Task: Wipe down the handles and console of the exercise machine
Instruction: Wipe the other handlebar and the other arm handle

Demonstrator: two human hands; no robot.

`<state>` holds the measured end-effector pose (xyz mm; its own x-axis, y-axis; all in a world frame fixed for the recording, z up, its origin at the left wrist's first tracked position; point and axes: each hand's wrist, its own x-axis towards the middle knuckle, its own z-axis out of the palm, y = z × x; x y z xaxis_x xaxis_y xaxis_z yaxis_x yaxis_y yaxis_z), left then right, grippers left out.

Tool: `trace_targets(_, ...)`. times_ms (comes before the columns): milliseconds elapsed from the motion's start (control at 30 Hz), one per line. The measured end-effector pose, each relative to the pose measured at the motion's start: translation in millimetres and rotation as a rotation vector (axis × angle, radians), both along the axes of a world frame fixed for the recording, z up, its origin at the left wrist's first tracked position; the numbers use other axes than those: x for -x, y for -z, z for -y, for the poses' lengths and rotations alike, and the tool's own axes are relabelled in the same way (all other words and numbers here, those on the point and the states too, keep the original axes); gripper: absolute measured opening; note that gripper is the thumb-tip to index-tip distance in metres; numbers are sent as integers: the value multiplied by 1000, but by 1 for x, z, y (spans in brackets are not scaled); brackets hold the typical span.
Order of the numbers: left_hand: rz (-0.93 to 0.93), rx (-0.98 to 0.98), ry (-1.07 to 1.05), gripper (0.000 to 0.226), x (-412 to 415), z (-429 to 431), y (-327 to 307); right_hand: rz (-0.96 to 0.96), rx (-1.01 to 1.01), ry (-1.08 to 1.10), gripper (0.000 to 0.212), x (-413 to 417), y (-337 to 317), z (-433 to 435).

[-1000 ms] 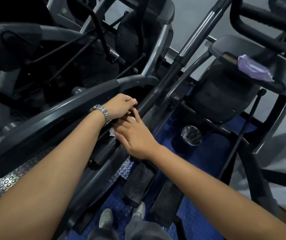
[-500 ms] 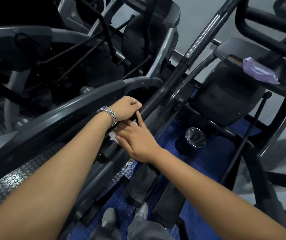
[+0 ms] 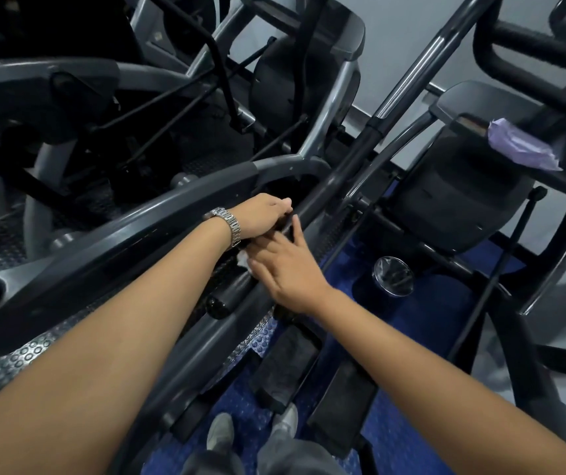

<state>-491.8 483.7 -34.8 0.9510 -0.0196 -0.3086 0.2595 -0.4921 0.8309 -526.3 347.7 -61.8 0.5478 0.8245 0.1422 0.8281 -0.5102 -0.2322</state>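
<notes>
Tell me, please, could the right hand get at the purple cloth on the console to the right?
Probably yes. The right hand rests on the handle; the purple cloth lies uncovered, though a slanted bar stands between, so the hand must lift over.

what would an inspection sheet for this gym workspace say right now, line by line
surface: blue studded rubber floor mat under the machine.
job's things: black foam-covered handle slants up to the right; small white wipe lies on it under the fingers; console not clearly in view.
clutter: crumpled purple bundle on the neighbouring machine's grey tray; round shiny metal disc on the mat.
grippers: left hand curled round the handle above the wipe; right hand lies over the wipe, fingers fairly straight, blurred.
cables: nothing seen.
surroundings: grey-and-black exercise machines on both sides; pale wall behind.
</notes>
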Motion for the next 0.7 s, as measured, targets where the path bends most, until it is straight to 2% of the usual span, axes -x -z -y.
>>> trace_targets(100,-9,-9,0,47,1,1,-3,-14,-31,62,40,8,-1,-4)
trace_targets(267,-11,8,3,49,-2,2,-4,-27,-20,-66,35,28,5,-4)
trace_targets(367,-16,9,-2,50,-4,1,-2,-14,-13,57,43,5,6,1)
trace_targets(467,-36,49,-2,52,-5,0,-2,-114,-142,209,46,17,6,-7)
trace_targets(600,-65,37,-4,57,-10,-4,-6,-263,-343,170,33,74,16,-16)
trace_targets(700,-38,64,-50,57,-16,-7,-7,-379,-465,275,45,81,18,-16)
